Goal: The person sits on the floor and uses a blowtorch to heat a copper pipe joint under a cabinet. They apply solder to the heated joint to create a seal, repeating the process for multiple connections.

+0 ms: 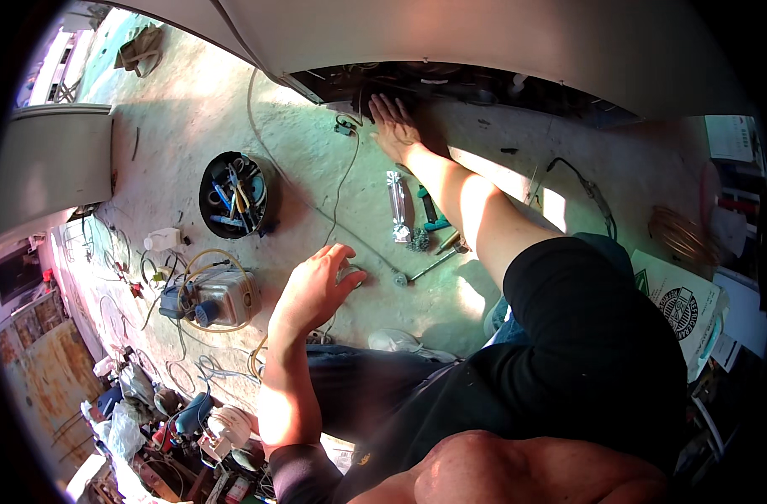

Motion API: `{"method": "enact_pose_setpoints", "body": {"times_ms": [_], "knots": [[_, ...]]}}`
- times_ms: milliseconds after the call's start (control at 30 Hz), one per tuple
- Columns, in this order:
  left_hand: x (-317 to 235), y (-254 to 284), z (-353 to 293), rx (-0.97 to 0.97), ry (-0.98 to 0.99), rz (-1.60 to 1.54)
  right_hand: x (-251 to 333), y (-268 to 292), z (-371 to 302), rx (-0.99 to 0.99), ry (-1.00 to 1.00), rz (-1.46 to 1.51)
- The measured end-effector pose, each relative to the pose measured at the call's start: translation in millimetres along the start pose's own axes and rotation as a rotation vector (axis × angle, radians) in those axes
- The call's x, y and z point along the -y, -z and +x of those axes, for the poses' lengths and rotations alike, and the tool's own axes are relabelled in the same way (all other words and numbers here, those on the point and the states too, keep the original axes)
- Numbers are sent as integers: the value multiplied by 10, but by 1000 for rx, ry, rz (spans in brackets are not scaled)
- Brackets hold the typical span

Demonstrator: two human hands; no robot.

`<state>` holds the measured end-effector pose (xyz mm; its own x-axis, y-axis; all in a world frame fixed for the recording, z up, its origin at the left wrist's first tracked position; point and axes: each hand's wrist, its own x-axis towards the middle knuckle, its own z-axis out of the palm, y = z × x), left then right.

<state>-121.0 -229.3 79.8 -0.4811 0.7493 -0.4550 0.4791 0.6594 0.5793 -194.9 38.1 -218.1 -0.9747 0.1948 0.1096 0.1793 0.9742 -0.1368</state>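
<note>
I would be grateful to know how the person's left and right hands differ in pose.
The right hand is stretched out by the dark opening of the pale cabinet; the left hand is held closer in. The right hand's fingers are nearly straight, while the left hand's are bent. Both are bare.

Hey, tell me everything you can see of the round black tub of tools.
The round black tub is open-topped and looks like plastic, though I can't be sure. It stands upright on the pale floor, beyond and to the left of the left hand. Inside lies a jumble of tools, some with blue parts, others yellowish. Neither the left hand nor the right hand touches it.
</note>
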Motion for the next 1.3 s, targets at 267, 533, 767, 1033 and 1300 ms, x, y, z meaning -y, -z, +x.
{"method": "enact_pose_setpoints", "body": {"times_ms": [267,533,767,1033,1300], "knots": [[117,-11,-10,58,71,-3,44,-25,69,4,-56,-5],[461,-10,116,43,144,-20,-160,10,96,-95,105,103],[671,-52,371,-33,181,-40,-286,371,105,19,141,345],[724,-133,943,-331,43,-109,-798,1301,-189,549,182,352],[537,-162,1420,-633,7,-335,-1905,2384,-1689,455,3,116]]}}
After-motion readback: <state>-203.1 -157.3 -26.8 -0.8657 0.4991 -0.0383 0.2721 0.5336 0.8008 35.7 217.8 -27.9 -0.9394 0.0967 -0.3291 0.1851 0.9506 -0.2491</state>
